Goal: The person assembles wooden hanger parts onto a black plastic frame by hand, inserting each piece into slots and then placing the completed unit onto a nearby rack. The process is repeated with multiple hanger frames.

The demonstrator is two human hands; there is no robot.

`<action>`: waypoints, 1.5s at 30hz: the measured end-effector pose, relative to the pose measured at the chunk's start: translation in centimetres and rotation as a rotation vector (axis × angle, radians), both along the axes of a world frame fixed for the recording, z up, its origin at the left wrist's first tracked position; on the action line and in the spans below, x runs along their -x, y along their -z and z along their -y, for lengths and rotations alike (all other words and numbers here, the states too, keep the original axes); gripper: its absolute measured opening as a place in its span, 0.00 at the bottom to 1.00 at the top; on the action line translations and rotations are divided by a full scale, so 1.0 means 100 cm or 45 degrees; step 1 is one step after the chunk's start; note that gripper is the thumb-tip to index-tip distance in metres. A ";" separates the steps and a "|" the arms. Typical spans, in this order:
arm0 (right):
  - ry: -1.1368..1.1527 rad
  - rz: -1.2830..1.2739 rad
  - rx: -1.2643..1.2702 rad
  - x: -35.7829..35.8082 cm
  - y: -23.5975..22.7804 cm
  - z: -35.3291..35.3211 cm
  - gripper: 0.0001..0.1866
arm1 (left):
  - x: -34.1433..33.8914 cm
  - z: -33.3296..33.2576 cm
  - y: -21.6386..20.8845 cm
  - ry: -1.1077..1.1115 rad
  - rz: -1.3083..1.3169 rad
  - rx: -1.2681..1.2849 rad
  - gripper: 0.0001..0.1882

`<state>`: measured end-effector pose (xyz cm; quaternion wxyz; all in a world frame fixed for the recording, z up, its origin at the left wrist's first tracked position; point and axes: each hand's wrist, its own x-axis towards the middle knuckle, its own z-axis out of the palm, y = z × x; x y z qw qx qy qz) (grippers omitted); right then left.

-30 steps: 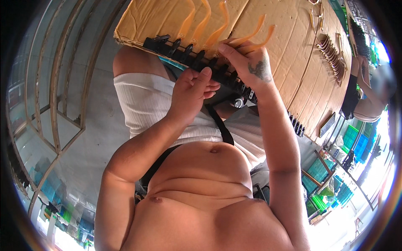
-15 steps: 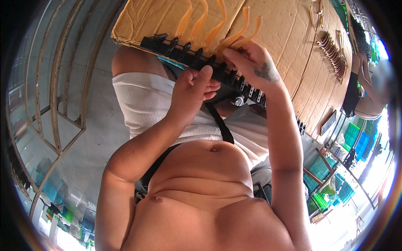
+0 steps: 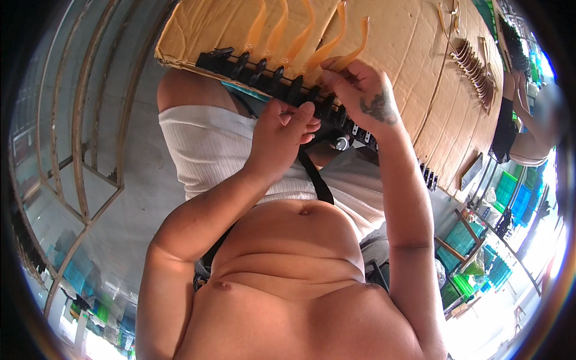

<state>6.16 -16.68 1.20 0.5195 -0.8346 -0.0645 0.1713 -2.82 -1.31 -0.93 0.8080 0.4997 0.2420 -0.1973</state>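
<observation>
A row of black clips [image 3: 276,78] runs along the near edge of a cardboard-covered table, and several amber strips shaped like eyeglass temples [image 3: 300,39] stand up from it. My right hand [image 3: 366,96] pinches the rightmost amber eyeglass temple [image 3: 354,51] between thumb and fingers, its lower end at the clips. Just below the row, my left hand [image 3: 279,135] is closed with its thumb on a black clip. Its curled fingers partly hide the clip. Farther right in the row, other clips [image 3: 359,133] hold no amber strip.
On the cardboard tabletop [image 3: 408,72], a row of brown curved pieces [image 3: 471,69] lies to the right. Another person [image 3: 528,126] sits beyond the right edge. Metal rails [image 3: 78,120] stand at the left, and green and blue crates [image 3: 480,258] at the lower right.
My left hand has shifted slightly right along the clip row. My right hand has moved a little right with the rightmost temple, leaving the one beside it standing freer of my fingers.
</observation>
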 end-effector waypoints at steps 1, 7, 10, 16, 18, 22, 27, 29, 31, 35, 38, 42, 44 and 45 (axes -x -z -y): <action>-0.022 -0.039 0.026 -0.001 -0.004 0.000 0.11 | 0.000 0.000 0.001 -0.001 0.004 -0.003 0.18; -0.086 -0.082 0.078 -0.003 -0.015 0.000 0.11 | 0.002 0.001 0.006 -0.008 0.004 0.000 0.16; -0.092 -0.046 0.071 -0.001 -0.011 -0.001 0.11 | 0.002 0.001 0.007 -0.028 0.008 0.004 0.16; -0.126 -0.038 0.068 0.003 -0.013 0.005 0.13 | -0.001 0.002 0.000 -0.061 -0.045 -0.013 0.17; -0.055 -0.063 -0.084 0.007 -0.011 0.017 0.15 | -0.004 -0.005 0.003 0.009 -0.079 -0.011 0.18; 0.137 0.203 -0.033 0.006 0.000 0.074 0.14 | 0.001 -0.007 -0.009 -0.221 -0.208 -0.022 0.22; 0.765 0.332 0.334 -0.042 0.006 0.180 0.13 | -0.002 0.015 -0.020 -0.013 -0.235 -0.033 0.20; 0.813 0.653 0.473 -0.075 0.026 0.247 0.14 | -0.004 0.022 -0.020 -0.021 -0.234 -0.061 0.20; 0.737 0.904 0.843 -0.100 0.000 0.266 0.11 | -0.003 0.022 -0.019 -0.079 -0.242 -0.093 0.19; 0.334 0.865 1.201 -0.141 -0.020 0.334 0.23 | -0.004 0.023 -0.024 -0.117 -0.263 -0.140 0.17; -0.071 0.751 1.814 -0.162 -0.039 0.335 0.38 | -0.005 0.025 -0.027 -0.128 -0.278 -0.151 0.17; -0.460 0.795 1.830 -0.188 -0.039 0.334 0.37 | -0.002 0.025 -0.024 -0.144 -0.283 -0.169 0.17; -0.557 0.783 1.628 -0.204 -0.038 0.341 0.27 | -0.005 0.028 -0.029 -0.156 -0.294 -0.175 0.16; -0.600 0.774 1.527 -0.208 -0.036 0.345 0.23 | -0.005 0.028 -0.029 -0.147 -0.297 -0.178 0.16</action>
